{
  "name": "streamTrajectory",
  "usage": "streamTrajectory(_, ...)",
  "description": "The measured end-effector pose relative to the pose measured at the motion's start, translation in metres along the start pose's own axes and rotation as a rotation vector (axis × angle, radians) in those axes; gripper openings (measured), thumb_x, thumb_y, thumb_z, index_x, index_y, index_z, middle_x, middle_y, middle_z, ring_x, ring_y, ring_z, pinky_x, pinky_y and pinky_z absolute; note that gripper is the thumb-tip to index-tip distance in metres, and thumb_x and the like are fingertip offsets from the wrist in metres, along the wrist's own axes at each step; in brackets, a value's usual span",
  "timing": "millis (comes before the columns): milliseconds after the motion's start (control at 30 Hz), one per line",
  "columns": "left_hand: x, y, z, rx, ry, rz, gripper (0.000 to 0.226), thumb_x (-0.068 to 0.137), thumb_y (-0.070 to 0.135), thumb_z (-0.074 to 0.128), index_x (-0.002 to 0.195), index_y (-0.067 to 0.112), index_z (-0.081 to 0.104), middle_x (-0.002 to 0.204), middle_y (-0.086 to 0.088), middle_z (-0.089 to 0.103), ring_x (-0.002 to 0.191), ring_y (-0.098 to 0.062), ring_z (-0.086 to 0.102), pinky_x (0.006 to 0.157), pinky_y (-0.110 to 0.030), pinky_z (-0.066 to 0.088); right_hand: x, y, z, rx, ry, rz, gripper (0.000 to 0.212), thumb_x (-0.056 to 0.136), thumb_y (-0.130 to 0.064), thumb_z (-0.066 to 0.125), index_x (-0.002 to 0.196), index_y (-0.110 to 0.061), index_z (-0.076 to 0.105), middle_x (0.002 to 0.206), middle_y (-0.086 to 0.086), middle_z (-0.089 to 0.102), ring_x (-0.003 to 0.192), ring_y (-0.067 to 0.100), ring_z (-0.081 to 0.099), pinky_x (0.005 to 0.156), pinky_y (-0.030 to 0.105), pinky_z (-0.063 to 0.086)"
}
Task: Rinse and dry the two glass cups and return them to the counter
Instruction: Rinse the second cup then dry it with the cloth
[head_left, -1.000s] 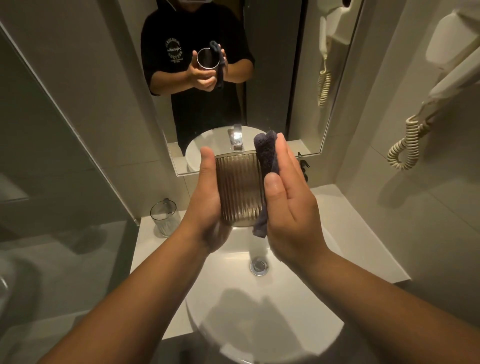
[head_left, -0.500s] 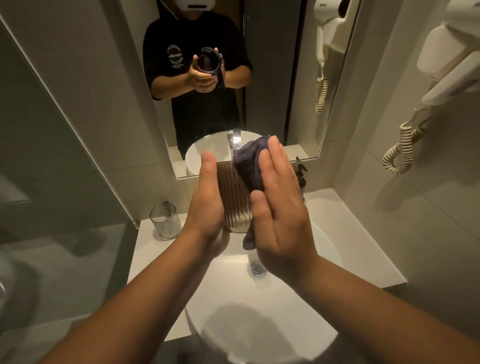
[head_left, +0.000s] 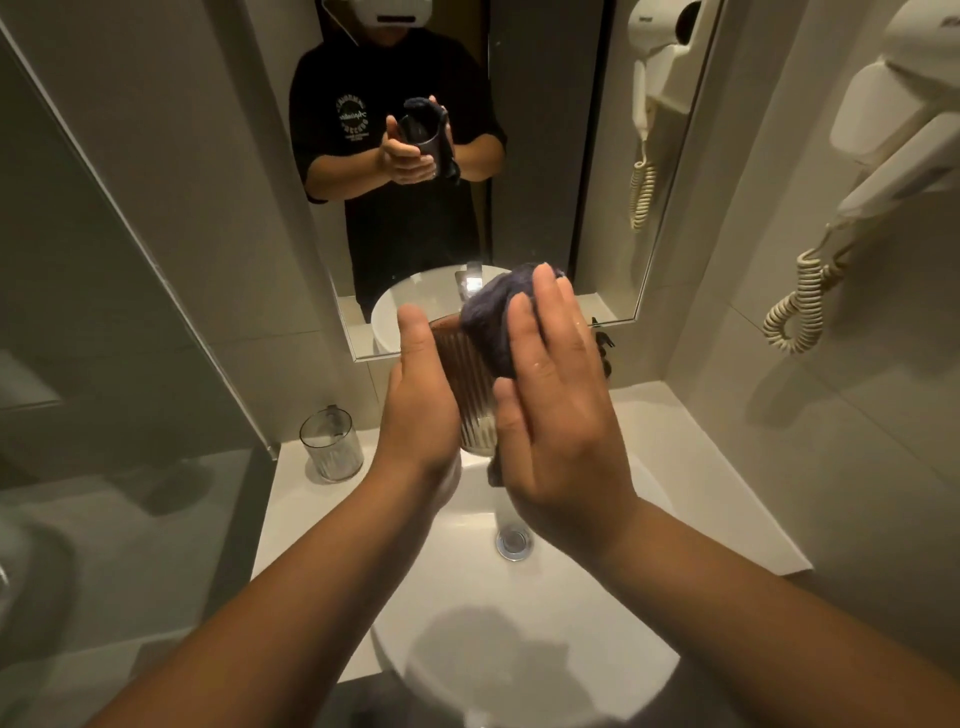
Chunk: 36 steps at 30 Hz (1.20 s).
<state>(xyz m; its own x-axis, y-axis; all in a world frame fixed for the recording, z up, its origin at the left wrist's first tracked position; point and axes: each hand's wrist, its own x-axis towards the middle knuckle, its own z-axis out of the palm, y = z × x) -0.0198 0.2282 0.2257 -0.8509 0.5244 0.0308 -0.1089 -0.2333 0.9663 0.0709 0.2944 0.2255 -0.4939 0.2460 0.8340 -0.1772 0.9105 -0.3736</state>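
Ribbed glass, the held cup (head_left: 465, 387) sits upright between both hands above the white basin (head_left: 519, 623): the left hand (head_left: 418, 410) curls round its side, while the right hand (head_left: 558, 415) pinches a dark cloth (head_left: 493, 325) over the rim and against the wall. How far the cloth reaches inside is hard to tell. The second cup (head_left: 331, 444) stands on the white desk (head_left: 291, 499), left of the basin.
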Motion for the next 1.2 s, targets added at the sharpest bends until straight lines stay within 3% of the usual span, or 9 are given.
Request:
streamTrajectory(133,-0.002,0.001,-0.004,-0.125,-0.107,-0.002,0.073,0.086,0.076,0.031,0.121,0.025,0.07,0.123,-0.005,0.073,0.118,-0.02,0.067,0.097,-0.037,0.05,-0.003,-0.005,0.002,0.002,0.009,-0.03,0.047,0.1,-0.017,0.035,0.142,0.003,0.03,0.151,0.025,0.027,0.145,0.037,0.019,0.118,0.048,0.022)
streamTrajectory(333,-0.002,0.001,-0.015,-0.152,-0.205,-0.136,0.092,0.084,0.08,0.028,0.121,0.005,0.067,0.126,-0.024,0.067,0.116,-0.039,0.066,0.088,-0.046,0.058,-0.004,-0.003,-0.005,0.385,-0.034,0.271,0.05,0.098,-0.021,0.033,0.147,-0.018,0.021,0.157,0.005,0.026,0.145,0.01,0.021,0.118,0.035,0.024)
streamTrajectory(433,0.002,0.006,-0.019,-0.193,-0.26,-0.195,0.097,0.086,0.083,0.023,0.126,0.004,0.064,0.129,-0.023,0.066,0.119,-0.039,0.064,0.094,-0.051,0.054,0.002,0.0,-0.009,0.577,-0.056,0.42,0.05,0.1,-0.022,0.033,0.149,-0.02,0.024,0.155,0.0,0.032,0.143,0.006,0.026,0.117,0.039,0.027)
streamTrajectory(567,0.007,0.009,-0.008,-0.008,0.03,-0.108,0.073,0.09,0.077,0.031,0.099,0.019,0.072,0.095,-0.003,0.078,0.1,-0.029,0.072,0.087,-0.051,0.059,0.007,0.002,-0.005,0.313,-0.052,0.329,0.05,0.1,-0.018,0.034,0.149,-0.013,0.024,0.157,0.005,0.027,0.145,0.006,0.02,0.118,0.033,0.023)
streamTrajectory(667,0.003,0.005,-0.003,0.038,0.215,0.018,0.056,0.094,0.068,0.036,0.077,0.025,0.066,0.064,0.01,0.071,0.074,-0.016,0.073,0.067,-0.036,0.06,0.007,0.0,-0.001,0.082,-0.021,0.106,0.049,0.099,-0.014,0.036,0.145,-0.001,0.028,0.153,0.02,0.028,0.146,0.027,0.02,0.119,0.041,0.022)
streamTrajectory(800,-0.001,-0.002,-0.001,-0.114,-0.061,0.031,0.071,0.088,0.073,0.031,0.121,0.023,0.068,0.12,-0.001,0.074,0.114,-0.013,0.069,0.086,-0.024,0.056,0.004,-0.002,0.004,-0.066,-0.009,-0.06,0.046,0.099,-0.013,0.039,0.14,0.006,0.034,0.149,0.029,0.031,0.143,0.042,0.022,0.118,0.048,0.022)
streamTrajectory(933,-0.004,0.001,-0.004,-0.176,-0.144,0.039,0.072,0.089,0.071,0.03,0.126,0.021,0.066,0.128,-0.006,0.071,0.121,-0.02,0.065,0.095,-0.03,0.053,-0.003,-0.007,0.004,-0.028,0.001,-0.078,0.044,0.1,-0.016,0.037,0.141,0.001,0.031,0.149,0.027,0.03,0.144,0.039,0.02,0.117,0.049,0.022)
streamTrajectory(1100,-0.007,0.003,-0.011,-0.128,-0.197,-0.097,0.093,0.074,0.084,0.035,0.125,0.013,0.065,0.121,-0.02,0.071,0.11,-0.036,0.07,0.087,-0.048,0.058,-0.002,-0.004,-0.005,0.395,-0.048,0.296,0.049,0.098,-0.026,0.033,0.146,-0.031,0.023,0.154,0.004,0.035,0.141,0.018,0.034,0.111,0.047,0.035)
streamTrajectory(1200,-0.007,0.007,-0.015,-0.148,-0.307,-0.167,0.104,0.065,0.086,0.044,0.128,0.005,0.06,0.123,-0.023,0.068,0.107,-0.04,0.07,0.084,-0.056,0.058,0.006,0.007,-0.01,0.695,-0.078,0.545,0.042,0.099,-0.032,0.033,0.139,-0.043,0.04,0.125,-0.009,0.061,0.117,0.013,0.057,0.095,0.039,0.052)
